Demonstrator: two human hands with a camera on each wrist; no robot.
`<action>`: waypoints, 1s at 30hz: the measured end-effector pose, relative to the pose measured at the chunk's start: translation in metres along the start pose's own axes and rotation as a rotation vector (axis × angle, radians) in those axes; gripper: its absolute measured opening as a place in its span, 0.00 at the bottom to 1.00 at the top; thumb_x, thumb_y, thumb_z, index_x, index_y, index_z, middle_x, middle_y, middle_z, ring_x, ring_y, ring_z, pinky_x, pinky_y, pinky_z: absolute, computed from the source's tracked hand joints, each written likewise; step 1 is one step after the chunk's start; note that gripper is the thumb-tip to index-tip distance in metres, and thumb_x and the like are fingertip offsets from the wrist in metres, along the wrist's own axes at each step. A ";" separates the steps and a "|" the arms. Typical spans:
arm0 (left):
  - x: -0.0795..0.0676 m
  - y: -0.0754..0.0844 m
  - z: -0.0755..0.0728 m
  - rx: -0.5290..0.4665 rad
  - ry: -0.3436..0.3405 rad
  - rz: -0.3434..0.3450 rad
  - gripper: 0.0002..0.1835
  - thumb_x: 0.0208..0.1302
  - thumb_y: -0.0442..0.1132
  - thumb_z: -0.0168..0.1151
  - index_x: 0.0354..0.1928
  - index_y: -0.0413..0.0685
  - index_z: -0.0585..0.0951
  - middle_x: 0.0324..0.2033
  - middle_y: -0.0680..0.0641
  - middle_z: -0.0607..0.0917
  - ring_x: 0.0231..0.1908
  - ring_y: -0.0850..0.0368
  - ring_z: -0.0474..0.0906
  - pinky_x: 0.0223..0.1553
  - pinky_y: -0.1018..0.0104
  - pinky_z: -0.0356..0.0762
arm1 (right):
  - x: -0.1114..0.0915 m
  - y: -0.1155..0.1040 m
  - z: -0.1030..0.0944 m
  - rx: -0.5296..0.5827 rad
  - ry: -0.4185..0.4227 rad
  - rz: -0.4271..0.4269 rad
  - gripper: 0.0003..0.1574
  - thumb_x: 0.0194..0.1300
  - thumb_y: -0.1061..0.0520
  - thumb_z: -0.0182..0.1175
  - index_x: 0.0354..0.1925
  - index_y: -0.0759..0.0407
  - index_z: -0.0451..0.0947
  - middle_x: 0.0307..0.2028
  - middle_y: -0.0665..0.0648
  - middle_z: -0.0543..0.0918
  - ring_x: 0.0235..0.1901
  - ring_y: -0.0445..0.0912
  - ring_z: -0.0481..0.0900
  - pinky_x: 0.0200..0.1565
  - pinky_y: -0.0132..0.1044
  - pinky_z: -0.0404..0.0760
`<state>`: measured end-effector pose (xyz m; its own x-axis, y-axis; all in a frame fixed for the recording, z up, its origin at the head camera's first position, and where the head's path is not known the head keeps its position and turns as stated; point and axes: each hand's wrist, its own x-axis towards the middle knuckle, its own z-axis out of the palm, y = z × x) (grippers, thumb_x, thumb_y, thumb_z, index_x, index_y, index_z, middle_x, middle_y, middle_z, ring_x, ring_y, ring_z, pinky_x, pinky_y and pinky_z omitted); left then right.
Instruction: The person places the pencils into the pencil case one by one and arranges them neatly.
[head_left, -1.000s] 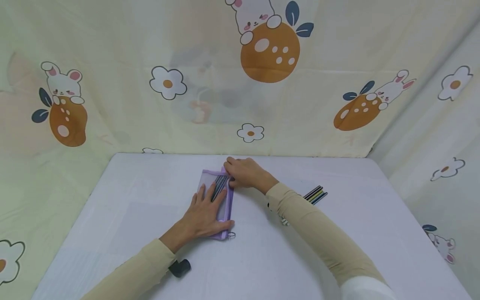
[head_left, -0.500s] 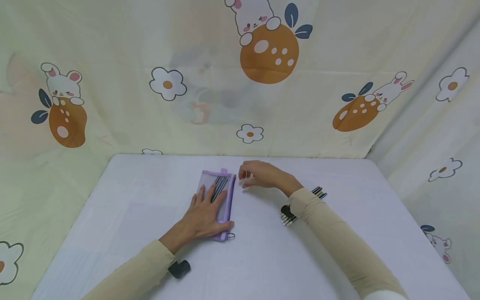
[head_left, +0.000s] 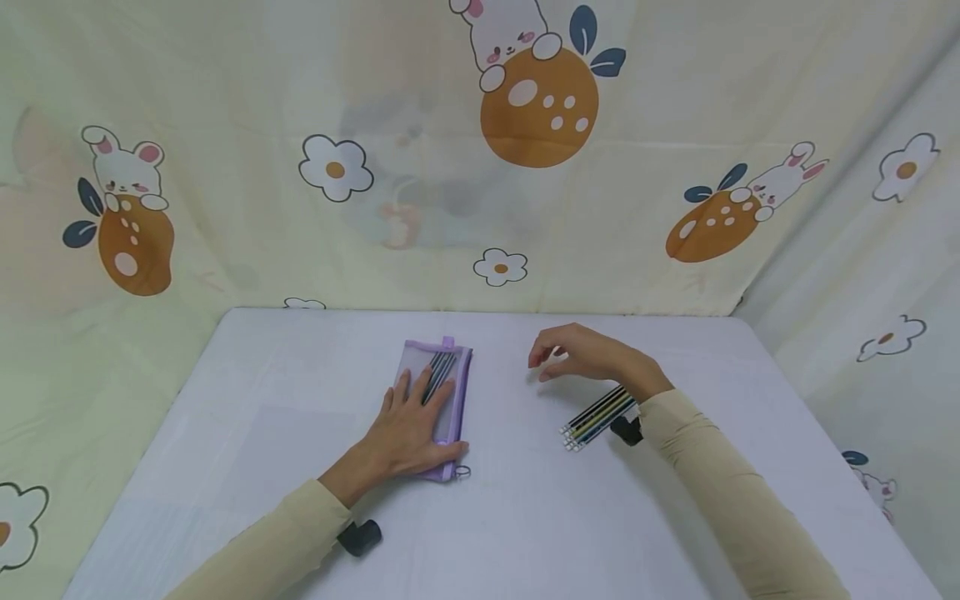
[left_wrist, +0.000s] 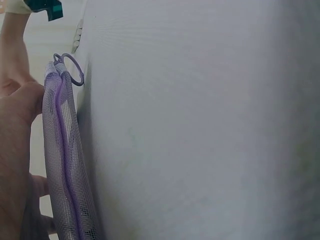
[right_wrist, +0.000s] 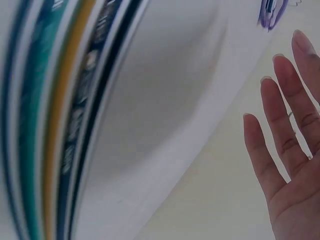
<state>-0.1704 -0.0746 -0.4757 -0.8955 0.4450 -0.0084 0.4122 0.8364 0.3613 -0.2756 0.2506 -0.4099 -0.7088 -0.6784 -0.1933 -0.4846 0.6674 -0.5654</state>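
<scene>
Purple mesh zip pouch [head_left: 448,417] lies on the tabletop [head_left: 510,517] beneath the splayed left hand [head_left: 405,433], grasping nothing; right of the pouch, the empty right hand [head_left: 581,350] hovers, fingers loosely bent, near lined-up pencils [head_left: 596,418].

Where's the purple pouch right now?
In the head view, the purple pouch lies on the white table, under the left hand, left of the loose pencils.

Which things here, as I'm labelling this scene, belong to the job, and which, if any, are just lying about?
Likely the job:
purple mesh pouch, under the left hand
pencils inside
loose pencils near the right hand

Just surroundings:
white table
printed cloth backdrop
</scene>
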 end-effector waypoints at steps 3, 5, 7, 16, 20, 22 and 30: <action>0.000 -0.001 -0.001 -0.006 0.003 0.001 0.52 0.57 0.73 0.58 0.79 0.54 0.60 0.78 0.33 0.52 0.76 0.23 0.41 0.69 0.26 0.50 | -0.012 0.007 -0.004 0.012 0.012 0.014 0.14 0.64 0.58 0.70 0.49 0.55 0.84 0.47 0.53 0.86 0.51 0.47 0.79 0.60 0.53 0.77; 0.000 -0.002 -0.002 -0.009 0.005 0.003 0.52 0.57 0.73 0.58 0.79 0.54 0.60 0.78 0.33 0.53 0.75 0.23 0.42 0.69 0.26 0.50 | -0.020 0.013 -0.005 0.022 0.020 0.032 0.14 0.64 0.58 0.70 0.49 0.54 0.84 0.47 0.53 0.86 0.52 0.48 0.79 0.61 0.55 0.76; 0.001 -0.002 -0.002 -0.011 0.002 0.004 0.52 0.57 0.73 0.58 0.79 0.54 0.60 0.78 0.33 0.52 0.75 0.23 0.41 0.69 0.26 0.50 | -0.027 0.021 -0.005 0.025 0.029 0.046 0.13 0.65 0.57 0.70 0.48 0.53 0.85 0.46 0.51 0.86 0.52 0.47 0.79 0.61 0.55 0.75; 0.001 -0.003 -0.002 -0.020 -0.008 0.000 0.52 0.57 0.73 0.59 0.79 0.55 0.60 0.78 0.34 0.52 0.76 0.24 0.41 0.70 0.27 0.49 | -0.062 0.054 -0.002 0.032 0.095 0.092 0.10 0.65 0.57 0.69 0.46 0.48 0.85 0.44 0.46 0.86 0.48 0.45 0.79 0.57 0.54 0.78; 0.002 -0.003 -0.003 -0.020 -0.005 0.004 0.52 0.57 0.73 0.59 0.79 0.55 0.60 0.78 0.34 0.52 0.76 0.24 0.41 0.70 0.28 0.50 | -0.076 0.062 -0.002 0.047 0.116 0.118 0.10 0.66 0.59 0.68 0.45 0.49 0.86 0.44 0.48 0.87 0.48 0.46 0.79 0.55 0.48 0.79; 0.002 -0.003 -0.003 -0.018 -0.007 0.005 0.52 0.57 0.73 0.59 0.79 0.55 0.60 0.78 0.34 0.52 0.76 0.24 0.41 0.70 0.28 0.50 | -0.082 0.068 -0.001 0.057 0.124 0.124 0.10 0.66 0.60 0.68 0.45 0.50 0.86 0.44 0.49 0.87 0.48 0.47 0.79 0.55 0.48 0.78; 0.002 -0.003 -0.004 -0.008 0.002 0.006 0.52 0.57 0.73 0.59 0.79 0.56 0.60 0.78 0.34 0.53 0.76 0.23 0.43 0.69 0.27 0.51 | -0.091 0.087 0.002 0.047 0.166 0.125 0.09 0.64 0.61 0.69 0.41 0.49 0.87 0.42 0.47 0.87 0.49 0.46 0.80 0.57 0.48 0.77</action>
<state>-0.1741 -0.0774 -0.4735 -0.8932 0.4497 -0.0043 0.4166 0.8308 0.3691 -0.2519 0.3702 -0.4437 -0.8385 -0.5289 -0.1312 -0.3663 0.7252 -0.5830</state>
